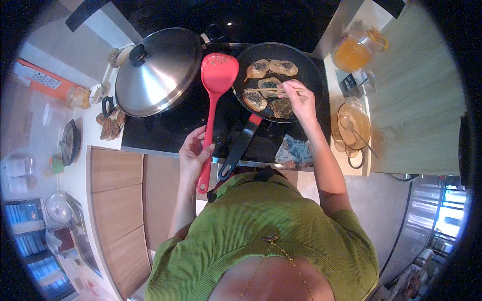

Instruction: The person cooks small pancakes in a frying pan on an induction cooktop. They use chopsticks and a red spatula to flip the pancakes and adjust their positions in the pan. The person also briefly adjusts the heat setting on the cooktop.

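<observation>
My left hand (194, 151) grips the handle of a red turner spatula (219, 75), whose blade is up beside the left rim of a frying pan (312, 75). Bits of food stick to the blade's tip. My right hand (299, 99) holds a pair of wooden chopsticks (263, 90) over the pan, their tips above the food. Several browned pieces with dark topping lie in the pan, among them an oval piece (283, 67) at the back and a rounder one (255, 101) at the front left. Part of the food is hidden behind my right hand.
Left of the pan, a large pot with a steel lid (165, 75) stands on the black cooktop (162, 131). The pan's handle (241, 145) points toward me. A patterned cloth (293, 150) lies at the front edge. Right are a glass bowl with spoon (352, 126) and a jug of orange liquid (352, 52).
</observation>
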Demonstrator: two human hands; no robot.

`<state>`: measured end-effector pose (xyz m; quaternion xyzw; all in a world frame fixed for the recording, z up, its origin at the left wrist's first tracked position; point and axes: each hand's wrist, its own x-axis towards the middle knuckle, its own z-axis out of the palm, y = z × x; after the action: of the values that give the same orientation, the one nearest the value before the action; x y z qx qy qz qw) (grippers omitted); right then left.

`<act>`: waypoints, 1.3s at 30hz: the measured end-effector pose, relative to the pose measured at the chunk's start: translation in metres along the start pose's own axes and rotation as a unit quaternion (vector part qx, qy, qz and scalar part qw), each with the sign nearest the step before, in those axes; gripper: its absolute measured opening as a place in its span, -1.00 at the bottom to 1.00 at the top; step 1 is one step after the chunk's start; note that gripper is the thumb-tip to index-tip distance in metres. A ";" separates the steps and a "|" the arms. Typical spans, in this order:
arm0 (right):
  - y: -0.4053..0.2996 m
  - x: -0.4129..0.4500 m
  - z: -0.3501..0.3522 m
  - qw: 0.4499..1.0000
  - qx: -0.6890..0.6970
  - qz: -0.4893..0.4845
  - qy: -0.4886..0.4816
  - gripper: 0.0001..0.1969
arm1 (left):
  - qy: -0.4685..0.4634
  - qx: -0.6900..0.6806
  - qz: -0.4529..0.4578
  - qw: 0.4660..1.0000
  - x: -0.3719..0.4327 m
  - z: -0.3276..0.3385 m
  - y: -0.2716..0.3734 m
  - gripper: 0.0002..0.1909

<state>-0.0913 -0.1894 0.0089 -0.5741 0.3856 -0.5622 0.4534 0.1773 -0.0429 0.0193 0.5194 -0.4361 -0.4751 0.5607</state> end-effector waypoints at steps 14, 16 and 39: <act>-0.046 -0.042 -0.035 0.969 0.174 -0.004 0.173 -0.75 | -0.045 -0.142 -0.124 0.981 -0.001 0.014 0.007 -0.38; -0.051 -0.046 -0.037 0.963 0.199 -0.006 0.179 -0.75 | -0.061 -0.154 -0.133 0.977 -0.002 0.014 0.005 -0.38; -0.040 -0.076 -0.005 0.969 0.175 0.023 0.170 -0.73 | -0.004 -0.103 -0.092 0.990 -0.013 0.013 0.009 -0.40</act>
<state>-0.1042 -0.1061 0.0244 -0.3727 0.3660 -0.6998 0.4872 0.1629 -0.0320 0.0293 0.4950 -0.3373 -0.5689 0.5636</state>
